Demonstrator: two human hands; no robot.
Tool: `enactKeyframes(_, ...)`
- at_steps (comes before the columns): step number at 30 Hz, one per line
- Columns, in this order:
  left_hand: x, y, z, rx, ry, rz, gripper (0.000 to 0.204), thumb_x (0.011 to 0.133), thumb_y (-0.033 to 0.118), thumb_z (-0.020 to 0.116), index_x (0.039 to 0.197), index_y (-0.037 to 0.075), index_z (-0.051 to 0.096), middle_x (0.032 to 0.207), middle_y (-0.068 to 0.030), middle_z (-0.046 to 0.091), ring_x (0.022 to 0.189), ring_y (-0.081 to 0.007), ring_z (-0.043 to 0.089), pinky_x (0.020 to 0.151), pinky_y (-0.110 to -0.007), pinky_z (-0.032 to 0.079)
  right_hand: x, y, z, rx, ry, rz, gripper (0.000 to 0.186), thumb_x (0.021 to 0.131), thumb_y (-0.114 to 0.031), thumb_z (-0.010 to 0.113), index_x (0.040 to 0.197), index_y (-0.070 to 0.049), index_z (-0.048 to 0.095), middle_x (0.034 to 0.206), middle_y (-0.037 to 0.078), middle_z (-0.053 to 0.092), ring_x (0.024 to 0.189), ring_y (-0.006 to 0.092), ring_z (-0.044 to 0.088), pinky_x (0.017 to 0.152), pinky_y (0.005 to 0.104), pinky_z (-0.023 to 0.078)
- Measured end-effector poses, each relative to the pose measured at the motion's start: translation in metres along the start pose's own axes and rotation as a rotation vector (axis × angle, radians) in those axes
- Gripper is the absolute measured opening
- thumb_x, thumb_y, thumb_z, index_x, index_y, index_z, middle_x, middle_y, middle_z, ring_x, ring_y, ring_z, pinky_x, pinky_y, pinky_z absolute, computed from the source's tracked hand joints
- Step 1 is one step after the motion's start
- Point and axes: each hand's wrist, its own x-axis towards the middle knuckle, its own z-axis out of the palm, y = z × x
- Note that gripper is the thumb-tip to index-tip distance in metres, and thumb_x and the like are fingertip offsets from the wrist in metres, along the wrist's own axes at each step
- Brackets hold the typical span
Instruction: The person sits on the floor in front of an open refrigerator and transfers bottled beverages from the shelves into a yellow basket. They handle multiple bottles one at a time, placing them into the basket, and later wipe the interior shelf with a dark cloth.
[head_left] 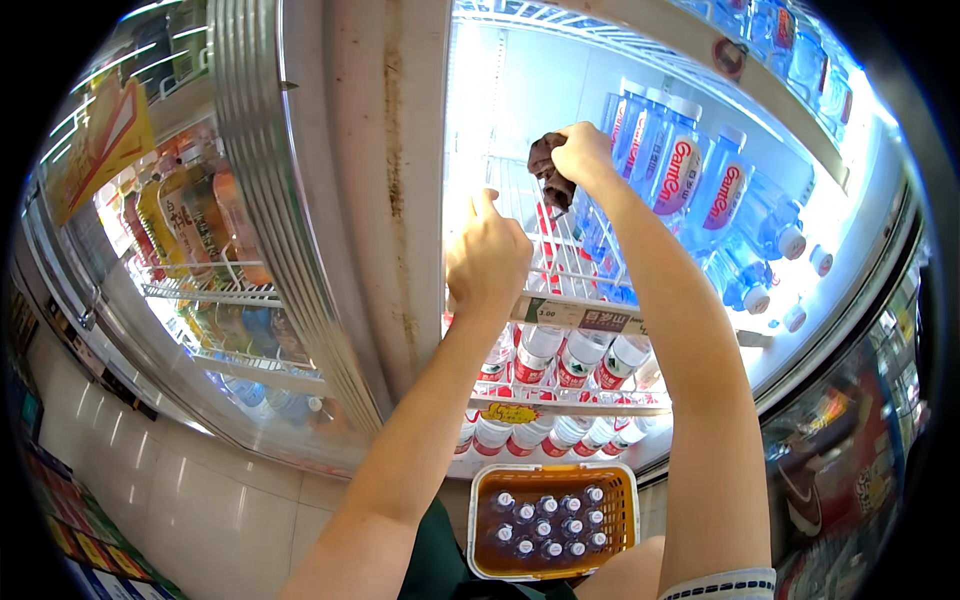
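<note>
My right hand (pixel 584 155) is closed around a crumpled dark brown cloth (pixel 553 172), held over a white wire shelf (pixel 540 200) inside a lit drinks fridge. Lower and to the left, my left hand (pixel 488 255) is curled at the same shelf's left side, near the fridge's side wall. Its fingers bend away from me, so what they may grip is hidden. Large blue water bottles (pixel 680 165) stand along the right of the shelf, and some lie on their sides (pixel 770 222). The shelf's left part, near the cloth, shows bare wire.
Below are rows of clear bottles with red labels (pixel 575 360). An orange and white basket (pixel 480 530) holding several white-capped bottles stands on the floor before me. To the left are a fridge door frame (pixel 300 200) and a section of coloured drinks (pixel 190 215).
</note>
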Motion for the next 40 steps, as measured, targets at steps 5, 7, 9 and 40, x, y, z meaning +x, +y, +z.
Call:
enactKeyframes(5, 0.000, -0.003, -0.007, 0.067, -0.096, -0.055, 0.025, 0.082, 0.012, 0.049, 0.102, 0.003, 0.062, 0.092, -0.0144, 0.065, 0.073, -0.0325, 0.064, 0.068, -0.044, 0.049, -0.031, -0.002, -0.002, -0.041, -0.169, -0.099, 0.016, 0.074, -0.008, 0.063, 0.085, -0.002, 0.073, 0.086, 0.023, 0.069, 0.078, 0.0355, 0.069, 0.069, 0.0365, 0.057)
enactKeyframes(7, -0.003, 0.003, 0.000, 0.051, -0.078, -0.022, 0.023, 0.083, 0.014, 0.050, 0.099, 0.005, 0.063, 0.087, -0.0132, 0.066, 0.073, -0.0318, 0.064, 0.067, -0.044, 0.049, -0.031, 0.023, 0.008, -0.260, -0.386, -0.134, 0.016, 0.071, -0.012, 0.071, 0.080, 0.001, 0.072, 0.080, 0.020, 0.070, 0.069, 0.0317, 0.069, 0.061, 0.0366, 0.056)
enactKeyframes(9, -0.004, 0.001, 0.006, 0.054, -0.075, -0.025, 0.022, 0.083, 0.015, 0.050, 0.098, 0.007, 0.063, 0.084, -0.0123, 0.066, 0.072, -0.0314, 0.064, 0.067, -0.043, 0.049, -0.037, 0.034, 0.016, -0.401, -0.818, -0.241, 0.020, 0.068, -0.013, 0.076, 0.080, 0.003, 0.071, 0.080, 0.018, 0.070, 0.068, 0.0296, 0.069, 0.059, 0.0375, 0.056)
enactKeyframes(40, -0.004, -0.004, 0.013, 0.077, -0.001, -0.018, 0.020, 0.078, 0.024, 0.055, 0.076, 0.010, 0.069, 0.072, -0.0112, 0.068, 0.069, -0.0320, 0.066, 0.069, -0.043, 0.052, -0.063, 0.044, 0.022, -0.431, -0.443, -0.387, 0.025, 0.076, -0.015, 0.061, 0.095, -0.004, 0.072, 0.098, 0.025, 0.066, 0.099, 0.0394, 0.063, 0.093, 0.0400, 0.048)
